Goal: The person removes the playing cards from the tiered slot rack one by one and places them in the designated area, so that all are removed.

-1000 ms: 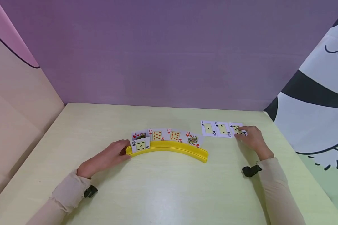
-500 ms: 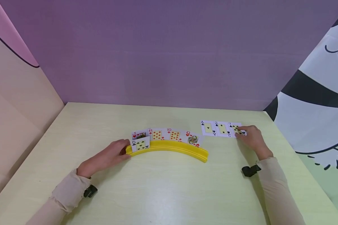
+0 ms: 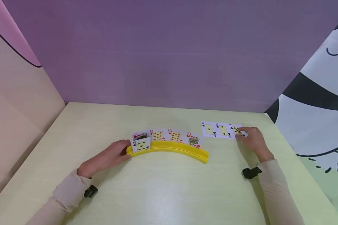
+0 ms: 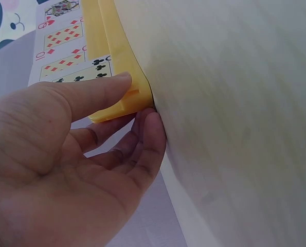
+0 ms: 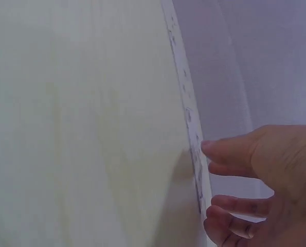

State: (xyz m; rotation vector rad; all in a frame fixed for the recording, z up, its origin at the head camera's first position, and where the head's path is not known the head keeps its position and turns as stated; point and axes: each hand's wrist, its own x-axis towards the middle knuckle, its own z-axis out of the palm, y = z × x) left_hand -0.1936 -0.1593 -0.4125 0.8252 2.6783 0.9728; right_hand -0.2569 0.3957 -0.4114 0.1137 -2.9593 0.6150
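A curved yellow card holder (image 3: 171, 146) stands on the table. My left hand (image 3: 108, 156) grips its left end, thumb in front and fingers behind, as the left wrist view confirms. In its front slot stands a five of clubs (image 3: 141, 145), partly covering a jack of hearts (image 3: 136, 136). Behind are a red eight (image 3: 157, 135), a ten of diamonds (image 3: 175, 136) and a queen of hearts (image 3: 193, 140). To the right, my right hand (image 3: 254, 140) touches a black seven (image 3: 232, 130) with thumb and forefinger, hiding part of it. That card lies flat.
Left of the seven lie a black ace (image 3: 209, 129) and a black two (image 3: 223, 130), side by side on the pale table (image 3: 169, 187). A purple panel (image 3: 169, 62) rises behind the table's back edge. Printed panels flank both sides.
The whole head view has shifted slightly. Right thumb and forefinger have shifted a little on the seven; the left hand and card holder stay in place.
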